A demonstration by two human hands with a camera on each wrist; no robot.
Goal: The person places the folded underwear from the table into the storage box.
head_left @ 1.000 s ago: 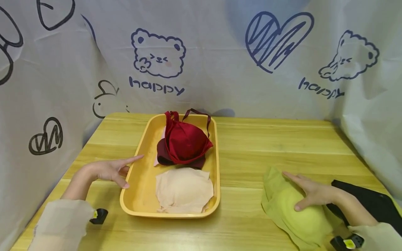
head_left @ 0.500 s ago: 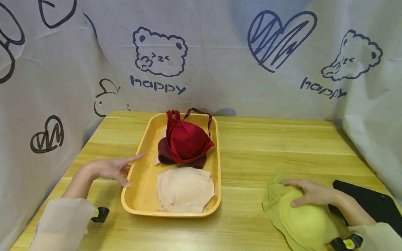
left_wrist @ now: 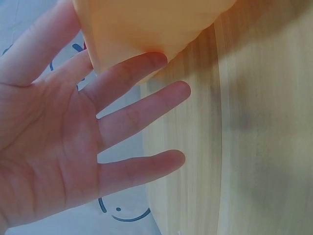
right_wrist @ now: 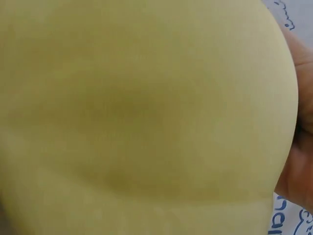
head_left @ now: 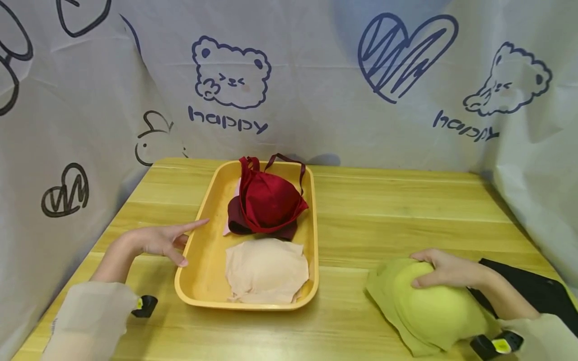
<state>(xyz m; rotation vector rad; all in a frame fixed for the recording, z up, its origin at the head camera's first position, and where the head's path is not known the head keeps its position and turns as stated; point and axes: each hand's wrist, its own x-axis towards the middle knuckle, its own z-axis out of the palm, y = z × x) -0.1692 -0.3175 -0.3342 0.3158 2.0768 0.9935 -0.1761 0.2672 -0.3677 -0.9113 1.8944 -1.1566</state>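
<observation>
In the head view my right hand (head_left: 453,271) grips the upper edge of a yellow-green bra (head_left: 435,313), thumb in front and fingers behind it. The folded bra, cups bulging toward me, fills most of the right wrist view, hiding much of that hand. My left hand (head_left: 160,243) rests on the left rim of a yellow tray (head_left: 200,281). Its index finger reaches over the rim and the thumb touches the outside; the left wrist view shows the other fingers spread and straight. Inside the tray lie a red bra (head_left: 271,203) at the back and a beige bra (head_left: 266,271) in front.
Under the red bra a dark maroon piece (head_left: 237,215) and a sliver of pink cloth show. A black folded item (head_left: 524,283) lies behind my right forearm, with a yellow-green edge beside it. White sheets with drawings (head_left: 316,100) enclose the wooden table (head_left: 361,200).
My right hand has closed on the bra's upper edge, and the bra has been folded and drawn up, its cups now rounder. The left hand and tray stay put.
</observation>
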